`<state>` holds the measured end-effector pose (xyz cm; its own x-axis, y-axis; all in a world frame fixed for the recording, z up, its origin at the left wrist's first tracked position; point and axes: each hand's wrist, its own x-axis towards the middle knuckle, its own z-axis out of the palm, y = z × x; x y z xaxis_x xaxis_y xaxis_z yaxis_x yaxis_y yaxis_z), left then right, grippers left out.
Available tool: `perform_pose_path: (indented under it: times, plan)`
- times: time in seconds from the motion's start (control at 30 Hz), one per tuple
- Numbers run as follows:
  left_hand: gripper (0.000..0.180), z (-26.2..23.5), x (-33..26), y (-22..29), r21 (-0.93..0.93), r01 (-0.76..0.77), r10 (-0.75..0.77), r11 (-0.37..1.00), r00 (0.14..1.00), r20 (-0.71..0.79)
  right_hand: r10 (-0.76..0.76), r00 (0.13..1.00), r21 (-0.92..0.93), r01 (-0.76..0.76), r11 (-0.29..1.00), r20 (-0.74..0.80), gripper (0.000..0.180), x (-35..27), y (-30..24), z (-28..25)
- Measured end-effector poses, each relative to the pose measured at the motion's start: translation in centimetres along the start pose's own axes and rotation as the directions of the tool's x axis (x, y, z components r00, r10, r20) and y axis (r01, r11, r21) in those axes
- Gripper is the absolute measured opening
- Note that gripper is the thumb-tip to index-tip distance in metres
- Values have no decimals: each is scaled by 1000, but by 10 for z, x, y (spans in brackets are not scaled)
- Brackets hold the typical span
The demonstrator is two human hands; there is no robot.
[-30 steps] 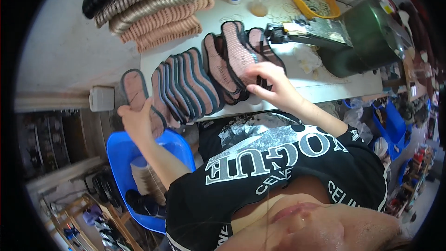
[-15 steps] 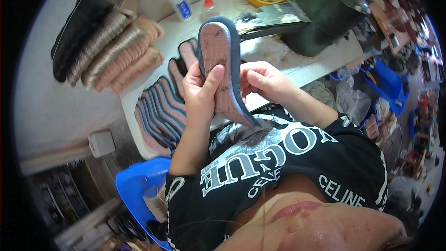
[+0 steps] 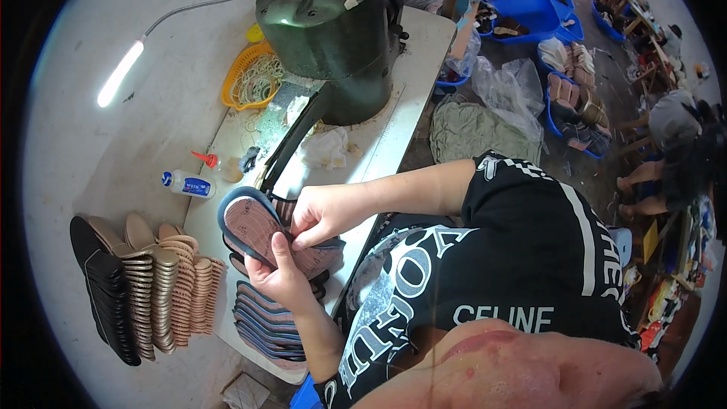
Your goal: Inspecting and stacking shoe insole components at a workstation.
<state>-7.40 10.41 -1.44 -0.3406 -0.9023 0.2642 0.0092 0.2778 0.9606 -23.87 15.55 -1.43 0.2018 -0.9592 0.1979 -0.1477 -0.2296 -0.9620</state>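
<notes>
Head view: the left hand point(image 3: 282, 282) grips a pinkish insole point(image 3: 266, 233) with a dark blue edge from below, thumb laid across its face. The right hand point(image 3: 326, 213) pinches its near edge, fingers closed on it. The insole is held tilted just above the white worktop point(image 3: 394, 117), over a row of like soles point(image 3: 265, 322). A green machine point(image 3: 333, 30) stands beyond; a glue bottle point(image 3: 185, 184) lies to the left.

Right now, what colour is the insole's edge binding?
Dark blue binding around the brownish-pink insole; head view.
</notes>
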Motion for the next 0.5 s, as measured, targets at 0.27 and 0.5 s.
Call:
perform_pose_path:
  times: [0.27, 0.5]
  plan:
    - [48, -4, 43, 14, -113, 86, -83, 990, 996, 29, 57, 995, 225, -37, 974, -85, 22, 15, -2, 7]
    - [49, -11, 130, -40, 72, 16, -17, 997, 1000, 11, 338, 941, 550, -279, 788, -7, 26, 1, 20, 2]
